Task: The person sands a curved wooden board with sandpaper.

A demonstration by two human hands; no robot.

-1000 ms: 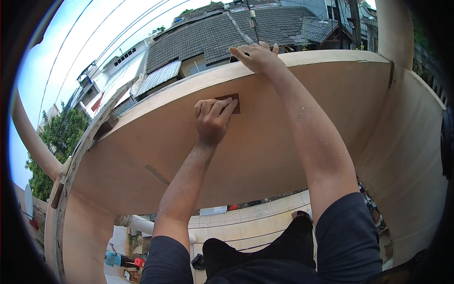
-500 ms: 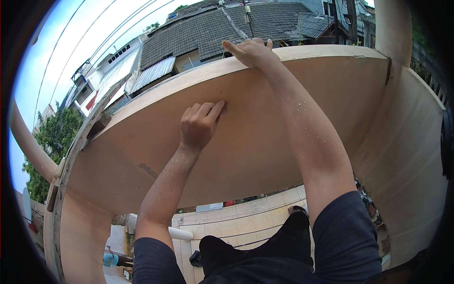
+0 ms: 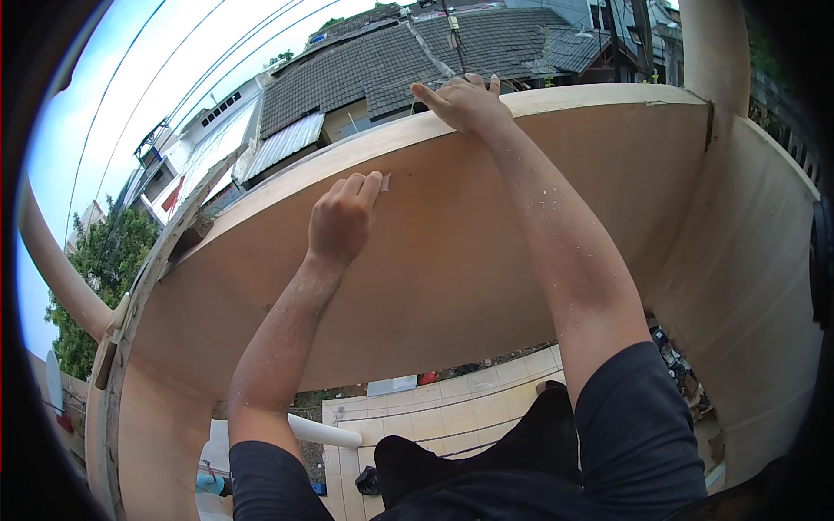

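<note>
My left hand [image 3: 340, 217] is closed, pinching a small pinkish flat piece that looks like sandpaper [image 3: 385, 182]. Its edge pokes out past my fingertips against the upper face of the peach-coloured wall [image 3: 452, 243]. My right hand [image 3: 469, 104] lies over the wall's pale top ledge [image 3: 599, 98], thumb and fingers spread, holding nothing. Whitish specks dot both forearms. Small dark marks show on the wall just right of my left hand. My left fingers hide most of the flat piece.
Round columns [image 3: 717, 56] rise at the right and left. A tool with a dark handle [image 3: 106, 365] rests on the left ledge. Far below lie a tiled floor [image 3: 417, 417], a white pipe [image 3: 326, 431] and a black bag [image 3: 368, 480]. Tiled roofs [image 3: 347, 74] stand beyond.
My left hand has slid left and slightly up along the wall, still pinching the flat piece. My right hand stays on the ledge.
</note>
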